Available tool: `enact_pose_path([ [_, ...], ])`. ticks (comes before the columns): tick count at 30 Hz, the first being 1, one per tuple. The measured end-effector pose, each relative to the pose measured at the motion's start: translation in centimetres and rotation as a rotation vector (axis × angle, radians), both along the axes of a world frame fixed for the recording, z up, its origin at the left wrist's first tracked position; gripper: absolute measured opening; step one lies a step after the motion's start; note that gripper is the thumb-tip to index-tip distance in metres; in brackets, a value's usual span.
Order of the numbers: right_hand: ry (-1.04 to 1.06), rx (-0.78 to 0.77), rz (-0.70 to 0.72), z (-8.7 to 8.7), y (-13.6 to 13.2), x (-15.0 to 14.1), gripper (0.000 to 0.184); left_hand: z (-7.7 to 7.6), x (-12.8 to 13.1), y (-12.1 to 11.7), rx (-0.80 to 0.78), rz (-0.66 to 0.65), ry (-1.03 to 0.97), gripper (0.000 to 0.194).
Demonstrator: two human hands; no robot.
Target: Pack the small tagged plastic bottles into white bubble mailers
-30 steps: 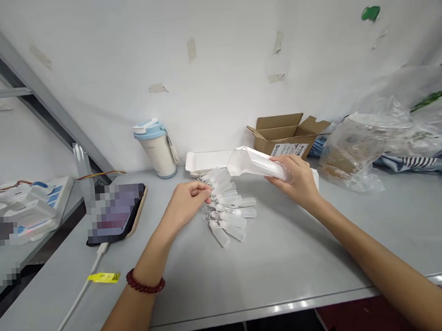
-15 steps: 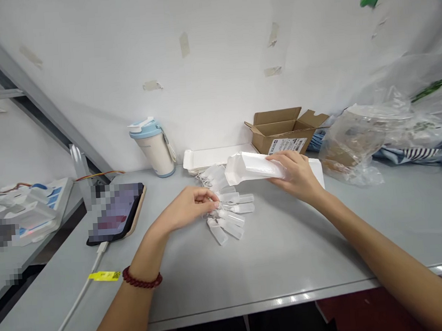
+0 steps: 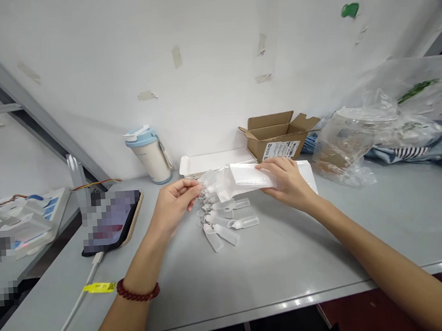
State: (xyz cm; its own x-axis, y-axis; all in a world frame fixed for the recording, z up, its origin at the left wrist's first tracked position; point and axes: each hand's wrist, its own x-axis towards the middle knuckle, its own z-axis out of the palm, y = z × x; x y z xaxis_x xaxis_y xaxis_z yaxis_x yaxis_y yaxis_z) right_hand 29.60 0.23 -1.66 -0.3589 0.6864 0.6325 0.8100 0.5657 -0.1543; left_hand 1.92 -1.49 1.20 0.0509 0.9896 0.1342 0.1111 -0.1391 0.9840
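Observation:
My right hand (image 3: 287, 184) is wrapped round a white paper box (image 3: 247, 175), tilted on its side with its open end facing left. At that opening, my left hand (image 3: 176, 203) pinches the ring end of a small translucent plastic tube (image 3: 209, 178) that looks like a keychain. Whether the fingers hold one ring or several is hard to see. Below the box, several similar translucent tubes (image 3: 217, 219) with rings lie fanned out on the grey table (image 3: 272, 262). The box and right hand hide part of a white flat piece (image 3: 307, 172) behind them.
Flat white boxes (image 3: 216, 161) lie by the wall, beside an open cardboard box (image 3: 279, 139). A blue-lidded cup (image 3: 151, 157) stands at back left. A phone (image 3: 114, 224) with a charging cable (image 3: 76, 306) lies left. Plastic bags (image 3: 343, 148) are at right.
My left hand has moved up and left from the loose tubes to the box's open end, with a tube's ring end in its fingers. My right hand still holds the box.

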Motion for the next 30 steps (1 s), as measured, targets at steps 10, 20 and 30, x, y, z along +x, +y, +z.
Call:
enact_pose_path([
  [10, 0.108, -0.045, -0.014, -0.2, 0.2, 0.0, 0.034, 1.1, 0.2, -1.0, 0.002, -0.152, 0.222, 0.022],
  [20, 0.119, -0.017, -0.071, -0.6, 0.6, 0.3, 0.031, -1.3, 2.3, -1.6, 0.065, -0.408, 0.603, 0.017],
  [30, -0.009, 0.059, -0.060, -0.5, 0.3, 0.2, 0.030, 1.8, 0.1, -1.4, 0.140, -0.005, 0.216, 0.020],
])
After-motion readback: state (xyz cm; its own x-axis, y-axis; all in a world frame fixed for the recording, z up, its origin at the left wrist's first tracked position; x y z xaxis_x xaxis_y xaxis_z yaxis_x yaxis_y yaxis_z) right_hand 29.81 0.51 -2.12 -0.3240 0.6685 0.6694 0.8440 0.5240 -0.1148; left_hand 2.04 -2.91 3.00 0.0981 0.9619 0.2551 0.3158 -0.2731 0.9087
